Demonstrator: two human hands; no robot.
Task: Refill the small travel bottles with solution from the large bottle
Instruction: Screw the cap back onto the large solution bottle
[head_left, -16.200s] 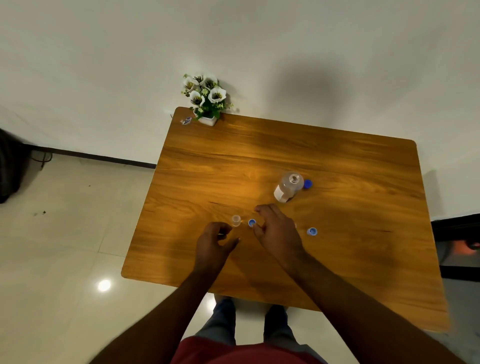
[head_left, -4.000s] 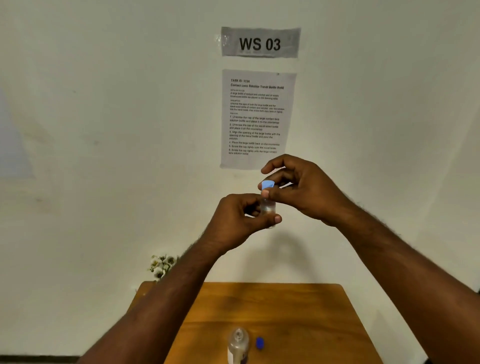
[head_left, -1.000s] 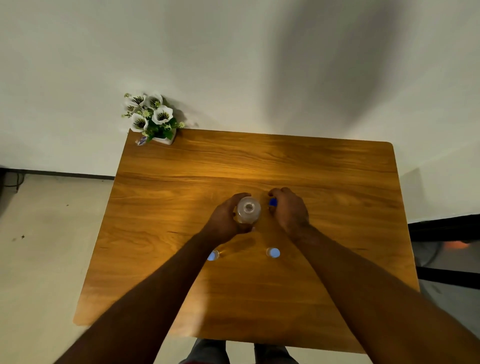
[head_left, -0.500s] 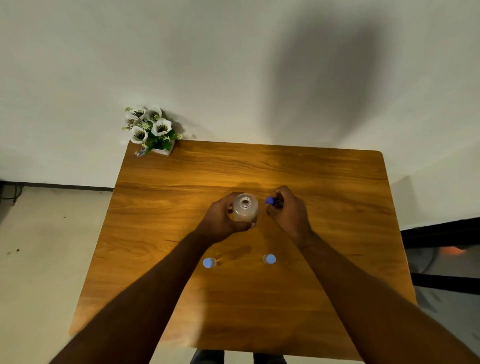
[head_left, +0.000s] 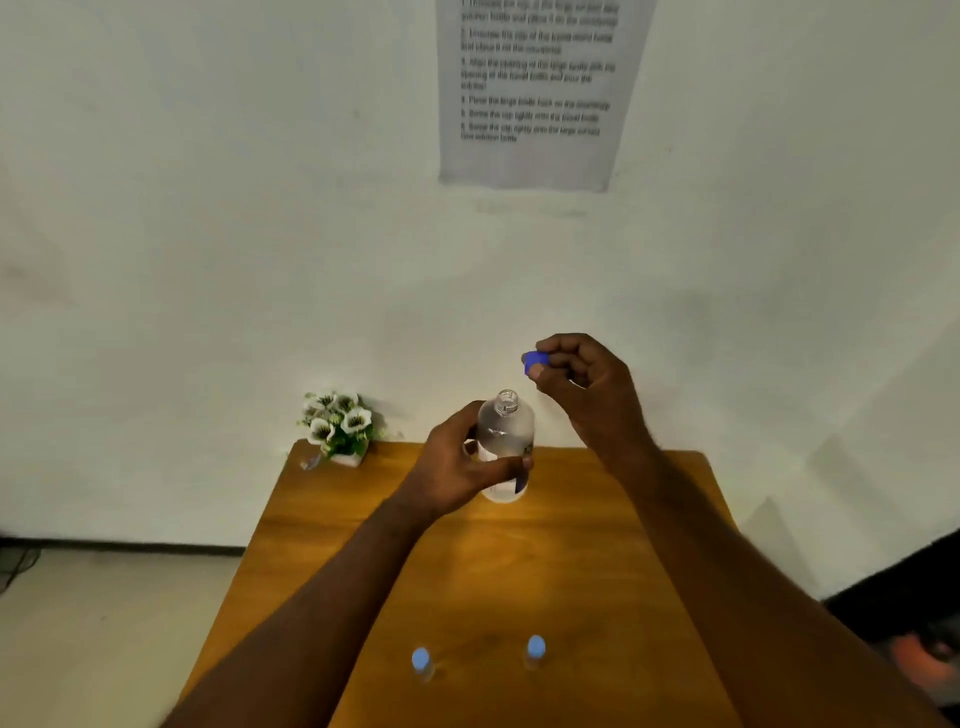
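Nearest me, two small travel bottles stand on the wooden table (head_left: 649, 571), both wearing pale blue caps: the left travel bottle (head_left: 422, 664) and the right travel bottle (head_left: 535, 652), well apart from each other and from my hands. Judging by those caps, they are filled and closed, and only the large one is left to close.

Farther out, my left hand (head_left: 457, 467) wraps round the body of the large solution bottle (head_left: 505, 447), thumb across the front, holding it upright above the far half of the table. Its neck is open. My right hand (head_left: 584, 387) pinches the dark blue cap (head_left: 533, 361) between thumb and fingertips, the other fingers curled, just above and to the right of the neck, not touching it.

The risks, as I judge them: the bottle is uncapped and off the table, so a tilt or a squeeze from my left hand could spill solution. The cap is small and held only at its edge; it could slip and roll away. Set on crooked, it may cross-thread and leak.

Nothing lies between cap and neck. Beyond, a small pot of white flowers (head_left: 338, 426) sits at the table's far left corner, clear of my path. On the wall hangs a printed instruction sheet (head_left: 535, 93), too blurred to read.
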